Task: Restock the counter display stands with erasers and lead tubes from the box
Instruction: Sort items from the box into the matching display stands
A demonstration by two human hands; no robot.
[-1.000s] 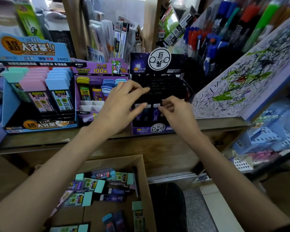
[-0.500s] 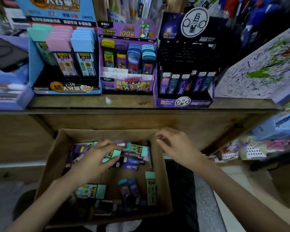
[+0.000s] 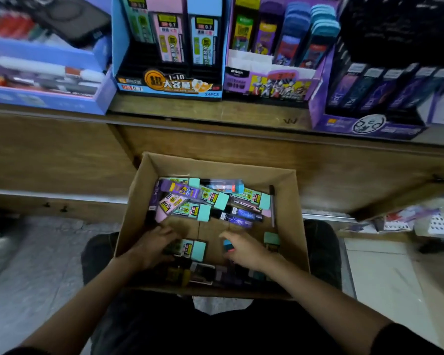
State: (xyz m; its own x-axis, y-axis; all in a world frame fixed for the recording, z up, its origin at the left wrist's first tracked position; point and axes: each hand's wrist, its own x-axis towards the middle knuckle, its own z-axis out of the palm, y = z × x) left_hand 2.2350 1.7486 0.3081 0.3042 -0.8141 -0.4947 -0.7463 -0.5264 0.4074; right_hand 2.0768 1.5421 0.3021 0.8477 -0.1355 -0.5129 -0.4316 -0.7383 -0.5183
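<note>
left grip point(image 3: 154, 245), right grip point(image 3: 244, 249) among tubes point(image 3: 205, 198) in box point(image 3: 215, 163)

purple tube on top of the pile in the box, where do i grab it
Pinch the purple tube across its long edges near the middle, coming straight down from above. It lies flat and slanted on top of the pile in the box, so those edges look exposed and nothing covers it.

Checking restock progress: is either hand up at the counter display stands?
No, the left hand and right hand are both down inside the cardboard box.
</note>
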